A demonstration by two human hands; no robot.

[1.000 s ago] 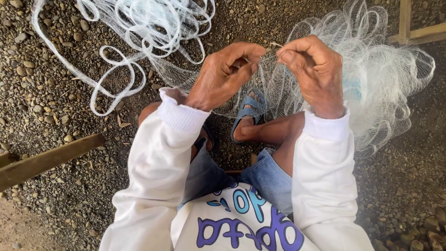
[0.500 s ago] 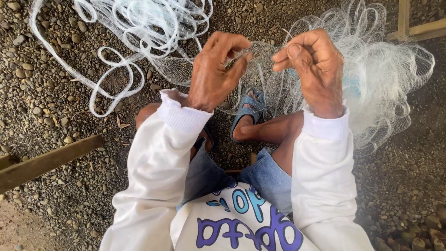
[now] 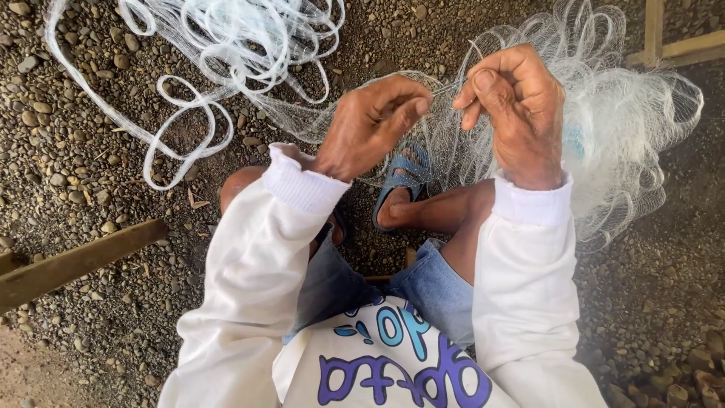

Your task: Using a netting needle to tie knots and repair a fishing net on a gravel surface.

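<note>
A fine white fishing net (image 3: 627, 128) is bunched at the right and stretches between my hands. My left hand (image 3: 374, 125) pinches a strand of the mesh between thumb and fingers. My right hand (image 3: 513, 102), a little higher and close beside it, pinches the same stretch of net with curled fingers. A thicker white line (image 3: 226, 53) lies in loose loops on the gravel at the upper left and joins the net. Both arms wear white long sleeves.
I sit over gravel ground (image 3: 75, 151). My bare legs and a blue sandal (image 3: 404, 177) lie under my hands. A wooden plank (image 3: 75, 261) lies at the left, and wooden bars (image 3: 672, 45) cross the upper right corner.
Both hands have shifted slightly and drawn a little apart, the right one rising. The net strand between them is pulled tighter.
</note>
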